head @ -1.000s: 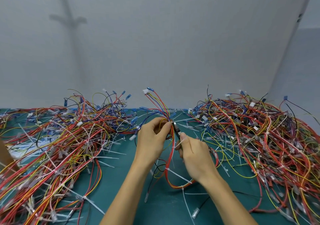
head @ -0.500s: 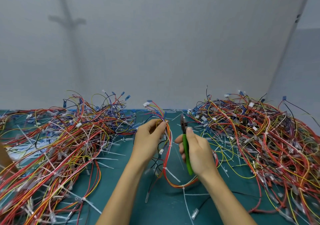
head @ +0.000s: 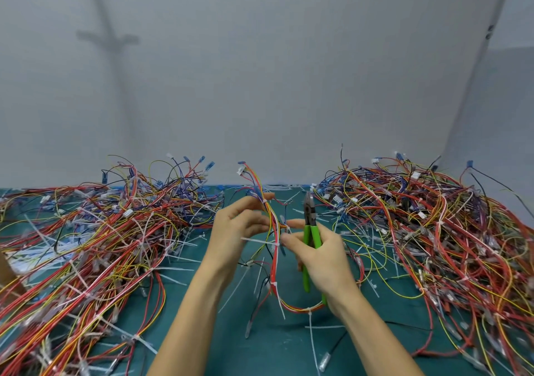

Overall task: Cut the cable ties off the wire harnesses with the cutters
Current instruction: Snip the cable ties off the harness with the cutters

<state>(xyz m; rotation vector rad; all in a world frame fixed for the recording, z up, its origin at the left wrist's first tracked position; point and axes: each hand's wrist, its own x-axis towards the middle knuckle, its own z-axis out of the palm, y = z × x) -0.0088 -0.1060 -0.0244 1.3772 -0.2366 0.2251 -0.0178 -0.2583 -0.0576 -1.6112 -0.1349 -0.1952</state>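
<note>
**Cable tie sticking out of the harness, cutters off to the side**

So the wire harness is held up off the mat between both hands. It's a bundle of red, orange and yellow wires. The left hand has its fingers curled round it near the top, and the connector ends fan out above that grip. Just below the grip the white cable tie wraps the bundle, with its tail poking out sideways under the left fingers. A second tie sits further down. From there the harness loops round and passes under the right wrist.

The right hand is wrapped round the green handles of the cutters. Its index finger stretches over to touch the wires just right of the left hand's grip. The cutter head points straight up above the right hand, beside the harness but not touching it. The jaws look about closed, but I honestly can't tell for sure.

Out from the hands there's a big tangled left pile of harnesses and an even bigger right pile. Loose ties are scattered on the green mat under the forearms. A grey wall stands behind it all.
</note>
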